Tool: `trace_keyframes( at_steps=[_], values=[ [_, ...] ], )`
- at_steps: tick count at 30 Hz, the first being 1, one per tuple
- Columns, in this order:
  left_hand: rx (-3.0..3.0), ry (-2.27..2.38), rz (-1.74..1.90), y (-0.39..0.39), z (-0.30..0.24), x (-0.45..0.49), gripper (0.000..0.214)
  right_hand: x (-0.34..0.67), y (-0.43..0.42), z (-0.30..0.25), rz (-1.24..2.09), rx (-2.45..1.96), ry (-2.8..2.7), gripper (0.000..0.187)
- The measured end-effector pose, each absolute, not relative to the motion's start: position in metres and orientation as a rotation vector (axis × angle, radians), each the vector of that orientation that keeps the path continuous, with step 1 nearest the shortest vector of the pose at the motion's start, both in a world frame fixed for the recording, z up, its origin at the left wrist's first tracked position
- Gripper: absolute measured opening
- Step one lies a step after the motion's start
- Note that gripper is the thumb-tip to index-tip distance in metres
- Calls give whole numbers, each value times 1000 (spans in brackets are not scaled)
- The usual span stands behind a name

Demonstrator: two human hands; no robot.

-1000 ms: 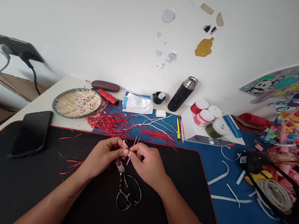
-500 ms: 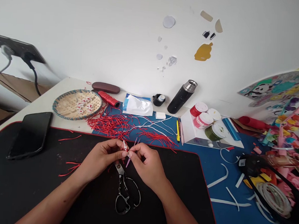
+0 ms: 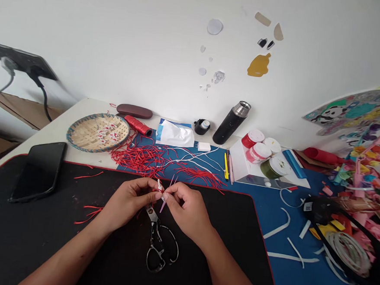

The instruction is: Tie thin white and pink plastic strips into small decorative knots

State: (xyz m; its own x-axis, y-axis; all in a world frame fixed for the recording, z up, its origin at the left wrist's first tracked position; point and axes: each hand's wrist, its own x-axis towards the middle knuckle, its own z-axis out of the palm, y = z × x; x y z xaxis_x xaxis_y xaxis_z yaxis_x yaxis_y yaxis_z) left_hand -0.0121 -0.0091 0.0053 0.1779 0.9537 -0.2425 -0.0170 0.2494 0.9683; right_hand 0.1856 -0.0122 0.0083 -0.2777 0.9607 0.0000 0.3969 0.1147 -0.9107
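My left hand (image 3: 127, 204) and my right hand (image 3: 185, 212) meet above a black desk mat (image 3: 40, 236). Their fingertips pinch a small white strip (image 3: 159, 184) with red thread wound at its base. A thin pink strip (image 3: 163, 206) hangs below the fingers, and its upper part is hidden. Black-handled scissors (image 3: 158, 244) lie shut on the mat just beneath my hands. A tangle of red paper strands (image 3: 138, 159) lies beyond my fingertips.
A red twine spool (image 3: 138, 125) and a woven basket (image 3: 98, 132) stand at the back left, with a black phone (image 3: 38, 172) on the mat. A black flask (image 3: 230, 123), paint jars and white strips lie to the right, and colourful paper clutter fills the far right.
My hands stay nearly in place, still pinching the white strip. The whole scene has shifted slightly in view since the oldest frame.
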Motion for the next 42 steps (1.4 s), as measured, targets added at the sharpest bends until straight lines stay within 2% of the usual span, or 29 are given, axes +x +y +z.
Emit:
trace_keyframes(
  at_steps=[15, 24, 30, 42],
  values=[
    [1184, 1192, 897, -11, 5, -11, 16, 185, -13, 10, 1150, -1340, -1764, 11],
    [1039, 1138, 940, -10, 7, -8, 25, 183, -13, 6, 1295, -1286, -1624, 11],
    [862, 1027, 1004, -9, 3, -10, 32, 184, -15, 3, 1425, -1195, -1581, 20],
    [754, 981, 1009, -8, 2, -13, 38, 182, -14, 11, 1584, -1190, -1484, 24]
  ],
)
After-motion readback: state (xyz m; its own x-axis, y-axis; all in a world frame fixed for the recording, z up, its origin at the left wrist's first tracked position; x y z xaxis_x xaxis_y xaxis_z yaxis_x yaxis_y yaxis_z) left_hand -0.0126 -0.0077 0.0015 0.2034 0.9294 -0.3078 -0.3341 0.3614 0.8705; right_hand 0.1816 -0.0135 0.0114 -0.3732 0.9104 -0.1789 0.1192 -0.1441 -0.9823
